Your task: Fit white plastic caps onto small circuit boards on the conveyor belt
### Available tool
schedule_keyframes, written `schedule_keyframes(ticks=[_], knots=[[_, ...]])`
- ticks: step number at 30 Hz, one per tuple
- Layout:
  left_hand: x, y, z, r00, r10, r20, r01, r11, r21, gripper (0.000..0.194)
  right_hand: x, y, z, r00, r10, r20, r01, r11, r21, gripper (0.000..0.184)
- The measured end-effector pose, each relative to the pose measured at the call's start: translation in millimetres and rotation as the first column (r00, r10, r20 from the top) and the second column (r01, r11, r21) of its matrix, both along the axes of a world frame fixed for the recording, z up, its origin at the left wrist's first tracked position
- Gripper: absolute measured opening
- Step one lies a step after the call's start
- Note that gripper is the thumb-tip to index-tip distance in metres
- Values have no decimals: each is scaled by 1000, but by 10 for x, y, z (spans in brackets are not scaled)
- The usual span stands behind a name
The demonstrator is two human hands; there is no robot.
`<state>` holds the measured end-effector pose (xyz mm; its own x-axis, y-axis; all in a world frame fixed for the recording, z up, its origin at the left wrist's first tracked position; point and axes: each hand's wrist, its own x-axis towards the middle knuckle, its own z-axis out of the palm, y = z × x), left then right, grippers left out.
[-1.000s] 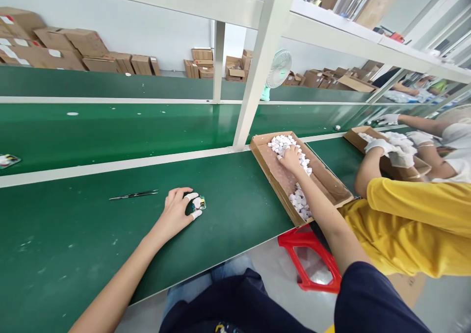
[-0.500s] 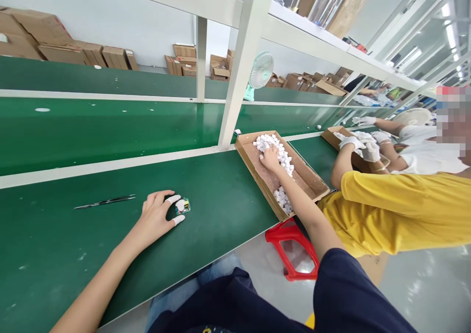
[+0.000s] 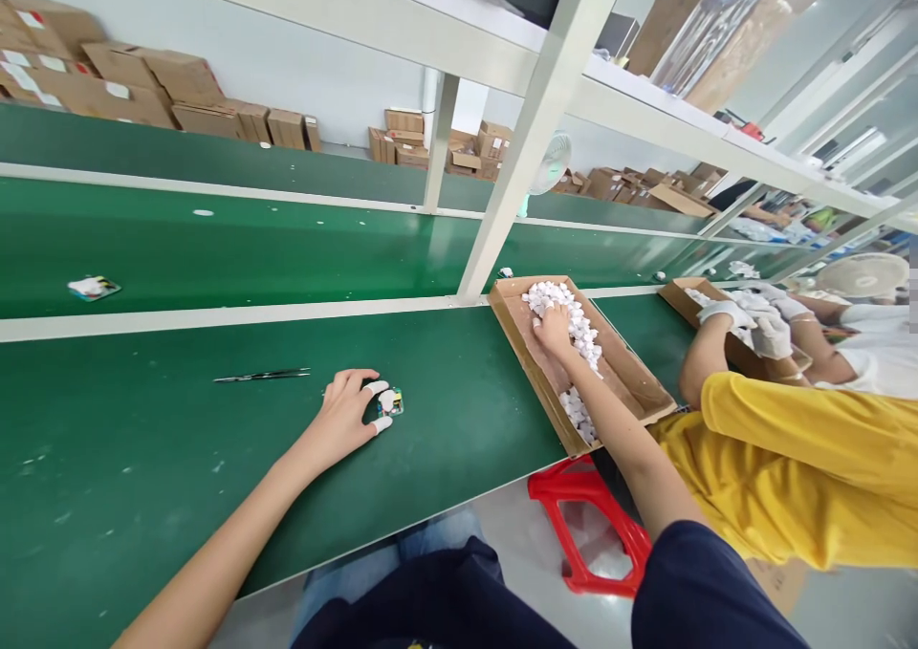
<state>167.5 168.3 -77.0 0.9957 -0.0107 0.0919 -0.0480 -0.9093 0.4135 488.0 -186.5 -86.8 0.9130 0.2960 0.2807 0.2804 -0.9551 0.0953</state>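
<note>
Left grip (image 3: 342, 418) pinching small circuit board (image 3: 394, 402)

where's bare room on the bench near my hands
The green bench is free left of the tweezers and along the front edge, up to your left hand. It's crowded at the small circuit board under those fingers and the cardboard tray of white pieces around your right hand.
</note>
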Motion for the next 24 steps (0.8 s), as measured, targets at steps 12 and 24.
schedule_keyframes(ticks=[12, 24], knots=[[21, -7, 2, 1000, -2, 14, 2, 1000, -10, 41, 77, -113, -36, 996, -47, 75, 56, 991, -125, 31], [9, -40, 41, 1000, 1, -10, -1, 1000, -19, 39, 144, -225, -111, 998, -3, 68, 13, 987, -161, 31]])
